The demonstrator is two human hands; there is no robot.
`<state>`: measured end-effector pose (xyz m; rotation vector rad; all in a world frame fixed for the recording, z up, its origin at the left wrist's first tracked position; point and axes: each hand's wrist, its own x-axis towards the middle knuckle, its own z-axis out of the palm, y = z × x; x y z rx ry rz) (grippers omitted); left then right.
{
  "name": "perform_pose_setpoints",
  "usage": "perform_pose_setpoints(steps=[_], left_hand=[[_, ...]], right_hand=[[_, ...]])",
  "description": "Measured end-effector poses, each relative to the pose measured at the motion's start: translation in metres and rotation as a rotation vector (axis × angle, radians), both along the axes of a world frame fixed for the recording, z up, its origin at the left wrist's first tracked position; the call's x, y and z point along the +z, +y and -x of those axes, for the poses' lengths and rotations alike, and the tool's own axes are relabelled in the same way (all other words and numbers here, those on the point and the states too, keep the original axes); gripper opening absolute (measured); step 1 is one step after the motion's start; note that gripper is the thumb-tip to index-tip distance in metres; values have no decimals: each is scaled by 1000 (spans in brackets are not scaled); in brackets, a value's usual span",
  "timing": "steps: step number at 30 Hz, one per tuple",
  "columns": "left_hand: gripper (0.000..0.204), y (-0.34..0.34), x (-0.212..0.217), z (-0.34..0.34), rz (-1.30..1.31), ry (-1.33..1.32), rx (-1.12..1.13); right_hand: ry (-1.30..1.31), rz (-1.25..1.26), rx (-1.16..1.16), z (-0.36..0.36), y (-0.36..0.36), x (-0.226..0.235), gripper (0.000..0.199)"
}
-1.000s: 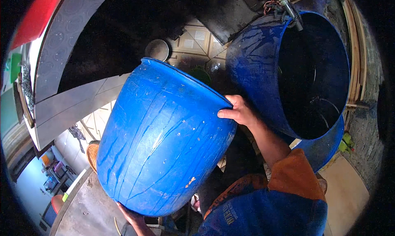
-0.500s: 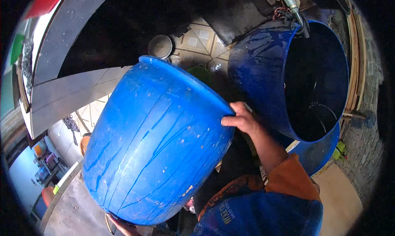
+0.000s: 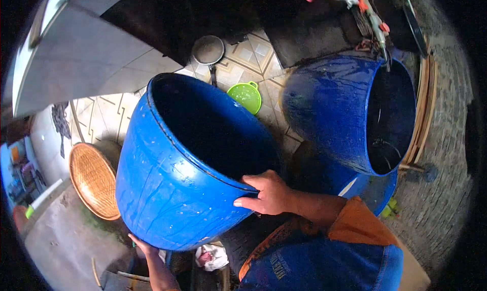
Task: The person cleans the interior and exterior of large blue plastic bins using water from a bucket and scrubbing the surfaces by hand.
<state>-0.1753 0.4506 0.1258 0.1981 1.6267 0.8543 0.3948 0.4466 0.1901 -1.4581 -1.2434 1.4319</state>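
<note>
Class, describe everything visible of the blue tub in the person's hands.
The tub is blue, round and plastic-looking, its wall scuffed and streaked. It tilts beside a woven tray, mouth open upward; its dark inside cannot be made out. The right hand grips the rim; the left hand touches its lower edge.

Darkness hides the bottom of the blue tub (image 3: 167,189) and the depths of the darker barrel (image 3: 335,108). The tub's base covers part of the person's left grip (image 3: 144,246), and the lower edge crops that forearm (image 3: 161,275). Small objects (image 3: 23,174) at far left are too blurred to name.
</note>
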Motion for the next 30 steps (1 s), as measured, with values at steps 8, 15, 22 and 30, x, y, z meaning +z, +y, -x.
perform_pose_setpoints(steps=[8,15,22,30], left_hand=[[87,-20,-140,17,55,-191,177],[88,-29,-108,-44,27,650,107],[87,-90,-9,-136,151,550,-85],[85,-181,-2,-121,358,351,54]], right_hand=[[-354,-16,101,40,-2,22,30],[-141,59,360,122,-7,53,46],[-746,-66,254,138,18,11,86],[13,457,-85,96,0,-121,69]])
